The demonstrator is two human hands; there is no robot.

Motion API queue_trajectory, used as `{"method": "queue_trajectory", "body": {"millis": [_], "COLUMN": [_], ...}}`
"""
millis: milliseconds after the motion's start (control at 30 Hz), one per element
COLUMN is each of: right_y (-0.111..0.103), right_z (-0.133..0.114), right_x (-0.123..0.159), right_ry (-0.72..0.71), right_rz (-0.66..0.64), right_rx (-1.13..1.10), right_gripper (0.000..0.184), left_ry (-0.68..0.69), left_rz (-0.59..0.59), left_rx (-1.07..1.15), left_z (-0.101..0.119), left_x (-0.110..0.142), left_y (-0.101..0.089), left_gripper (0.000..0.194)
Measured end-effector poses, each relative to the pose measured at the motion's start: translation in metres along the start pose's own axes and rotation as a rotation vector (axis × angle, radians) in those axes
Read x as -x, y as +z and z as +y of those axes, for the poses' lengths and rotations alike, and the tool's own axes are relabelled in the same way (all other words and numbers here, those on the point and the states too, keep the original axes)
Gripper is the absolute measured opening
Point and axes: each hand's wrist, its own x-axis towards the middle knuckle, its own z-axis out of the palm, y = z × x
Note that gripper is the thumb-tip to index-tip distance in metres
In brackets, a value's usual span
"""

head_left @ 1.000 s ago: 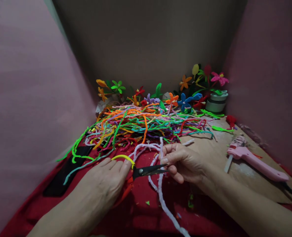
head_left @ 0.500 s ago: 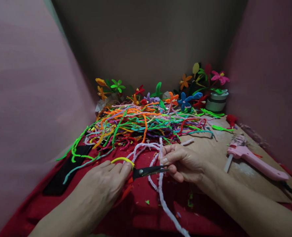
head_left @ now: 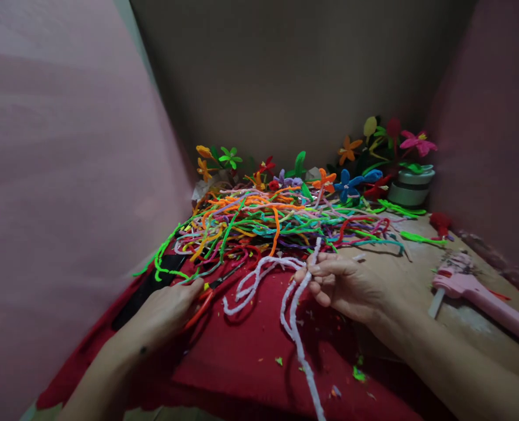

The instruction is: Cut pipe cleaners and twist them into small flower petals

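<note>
My left hand, low over the red cloth on the left, is closed round the handles of a pair of scissors with orange and yellow grips. Their dark blades point up and to the right, close to the pile of pipe cleaners. Between thumb and fingers, my right hand pinches several pale lilac pipe cleaners. One long strand hangs down toward the front edge; others loop out left over the cloth. My palm hides part of the bundle.
Behind my hands spreads a heap of coloured pipe cleaners, with pipe-cleaner flowers along the back. A pink glue gun lies on a board at right. A black phone-like slab is at left. Scraps dot the red cloth.
My left hand has carried the scissors away from the lilac strands, to the left. My right hand keeps its pinch on them. The view has shifted left.
</note>
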Motion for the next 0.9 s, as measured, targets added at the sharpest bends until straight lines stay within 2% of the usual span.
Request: {"method": "queue_trajectory", "body": {"millis": [267,367,433,500,600,667,733,833,900], "right_y": [-0.004,-0.004,-0.004,-0.003,-0.002,-0.003,-0.005,-0.007,-0.006], "right_z": [0.002,0.003,0.003,0.003,0.0,-0.003,-0.005,-0.008,-0.009], "right_x": [-0.004,-0.006,-0.006,-0.007,-0.008,-0.009,-0.01,-0.01,-0.009], "right_ry": [-0.088,-0.122,-0.145,-0.158,-0.174,-0.194,-0.198,-0.202,-0.231], "right_rz": [-0.011,0.02,0.048,0.075,0.131,0.17,0.221,0.268,0.198], "right_rx": [-0.054,-0.059,-0.069,-0.098,-0.157,-0.196,-0.236,-0.279,-0.255], "right_gripper": [0.011,0.016,0.018,0.019,0.021,0.02,0.017,0.014,0.011], "left_ry": [0.004,0.009,0.023,0.107,0.428,0.641,0.781,0.86,0.797], "left_rz": [0.031,0.091,0.179,0.28,0.43,0.505,0.595,0.69,0.68], "left_rx": [0.019,-0.036,-0.062,0.021,0.291,0.262,0.166,0.27,0.497], "left_z": [0.017,0.021,0.028,0.044,0.081,0.106,0.125,0.139,0.141], "left_x": [-0.035,-0.044,-0.045,-0.042,-0.034,-0.03,-0.03,-0.037,-0.043], "left_y": [-0.006,-0.009,-0.013,-0.019,-0.028,-0.031,-0.03,-0.026,-0.025], "left_gripper": [0.032,0.028,0.024,0.022,0.028,0.04,0.041,0.033,0.029]}}
